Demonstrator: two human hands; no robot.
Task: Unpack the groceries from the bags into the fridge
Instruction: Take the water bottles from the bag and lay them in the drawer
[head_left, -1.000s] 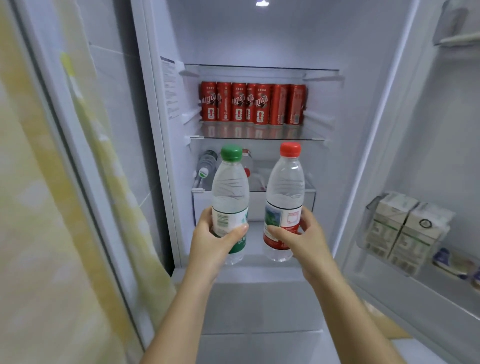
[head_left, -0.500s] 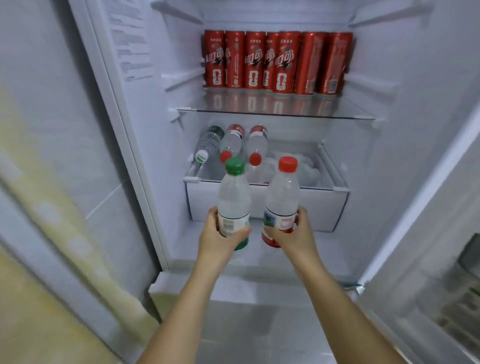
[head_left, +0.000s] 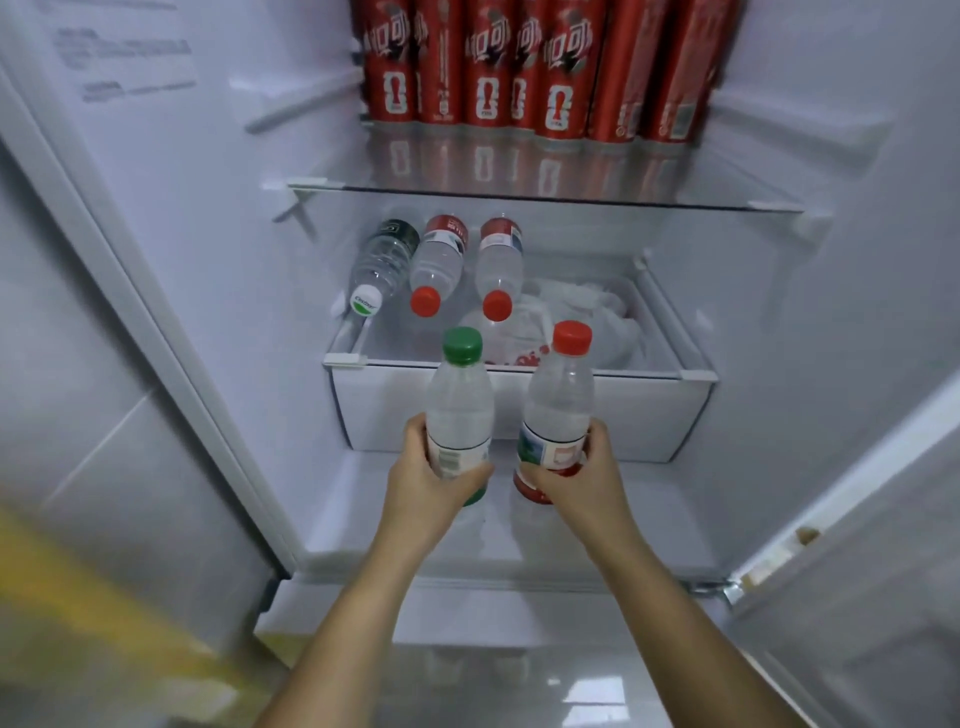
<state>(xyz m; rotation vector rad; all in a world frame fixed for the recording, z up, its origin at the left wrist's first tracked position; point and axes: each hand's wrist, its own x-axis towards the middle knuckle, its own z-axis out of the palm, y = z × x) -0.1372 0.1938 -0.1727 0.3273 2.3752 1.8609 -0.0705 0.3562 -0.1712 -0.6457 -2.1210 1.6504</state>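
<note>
Both arms extended forward into the open fridge (head_left: 218, 218). Left hand (head_left: 434, 480) wraps the green-capped bottle (head_left: 459, 410); right hand (head_left: 582, 480) wraps the red-capped bottle (head_left: 558, 405). Both bottles upright, side by side, just apart, in front of the drawer (head_left: 623, 410) beyond the hands.

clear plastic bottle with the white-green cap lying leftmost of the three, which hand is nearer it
Left. The left hand, gripping an upright green-capped clear bottle, sits below and right of that lying bottle; the right hand, gripping a red-capped clear bottle, is farther right.
</note>
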